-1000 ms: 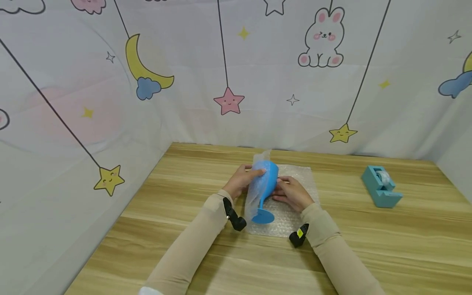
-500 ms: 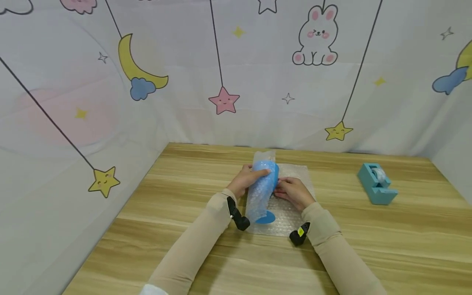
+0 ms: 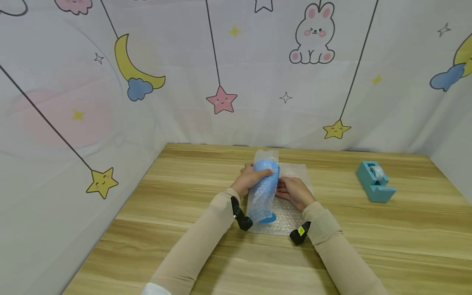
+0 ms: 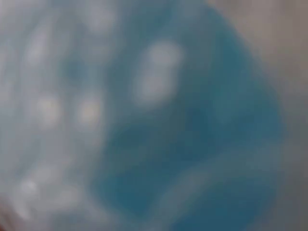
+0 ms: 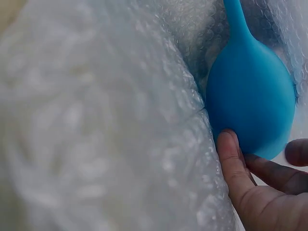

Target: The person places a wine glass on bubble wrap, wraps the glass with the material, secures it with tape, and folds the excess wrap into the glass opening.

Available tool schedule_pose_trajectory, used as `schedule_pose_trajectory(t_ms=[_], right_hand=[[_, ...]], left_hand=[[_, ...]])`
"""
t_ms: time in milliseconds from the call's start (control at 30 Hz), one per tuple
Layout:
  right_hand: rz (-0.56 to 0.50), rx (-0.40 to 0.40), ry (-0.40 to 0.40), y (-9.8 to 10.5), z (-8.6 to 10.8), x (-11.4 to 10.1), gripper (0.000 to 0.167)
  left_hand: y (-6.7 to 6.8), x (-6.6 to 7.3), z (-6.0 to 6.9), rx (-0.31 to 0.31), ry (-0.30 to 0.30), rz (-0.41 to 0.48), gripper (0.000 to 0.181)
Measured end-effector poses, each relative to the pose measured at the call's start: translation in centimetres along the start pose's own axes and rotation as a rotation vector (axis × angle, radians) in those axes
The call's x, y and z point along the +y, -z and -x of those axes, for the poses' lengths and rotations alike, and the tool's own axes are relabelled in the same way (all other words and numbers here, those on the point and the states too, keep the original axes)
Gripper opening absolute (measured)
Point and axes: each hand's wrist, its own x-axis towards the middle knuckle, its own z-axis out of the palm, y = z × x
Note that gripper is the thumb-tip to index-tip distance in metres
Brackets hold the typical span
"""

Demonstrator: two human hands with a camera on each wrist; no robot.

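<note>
A blue wine glass lies on its side, with bubble wrap folded over its bowl and stem. Its foot pokes out toward the near side. My left hand grips the wrapped bowl from the left, thumb lying on top of the film. From the right, my right hand holds the bowl near its rim; its thumb and fingers touch the blue surface in the right wrist view. The left wrist view is a close blur of blue and film.
The rest of the bubble wrap sheet lies flat on the wooden table beneath the glass. A teal tape dispenser with a clear roll stands to the right. A printed curtain encloses the back and sides.
The left hand has drawn the bubble wrap rightward over the wine glass, covering the bowl and stem and most of the foot. The right hand has stayed at the bowl. The view has shifted slightly.
</note>
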Motion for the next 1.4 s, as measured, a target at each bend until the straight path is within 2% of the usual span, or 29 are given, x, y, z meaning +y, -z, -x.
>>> schedule_pose_trajectory(t_ms=[167,300,500,700,867,1067,1233,1400], right_hand=[[-0.006,-0.018,-0.008,0.2,0.0,0.1,0.068],[0.017,-0.044,0.002,0.2,0.1,0.1,0.072],[0.034,-0.065,0.024,0.3,0.3,0.2,0.066],[0.023,-0.048,0.019,0.3,0.5,0.2,0.063],[0.025,-0.039,0.012,0.4,0.4,0.2,0.065],[0.029,-0.033,-0.004,0.5,0.4,0.0,0.062],[0.052,-0.042,-0.005,0.8,0.5,0.0,0.065],[0.06,-0.043,-0.012,1.3,0.6,0.1,0.062]], left_hand=[[-0.3,0.0,-0.2,0.009,-0.003,-0.01,0.091],[-0.4,0.0,0.0,0.009,-0.006,-0.004,0.093],[-0.3,-0.1,0.1,-0.014,-0.01,0.015,0.095],[0.4,-0.3,0.0,-0.062,0.008,0.056,0.09],[1.1,-0.7,-0.3,-0.107,0.006,0.169,0.077],[1.4,-1.2,-0.3,-0.101,-0.014,0.262,0.066],[1.4,-1.3,-0.3,-0.1,-0.012,0.289,0.065],[1.1,-1.3,-0.4,-0.124,0.012,0.269,0.07]])
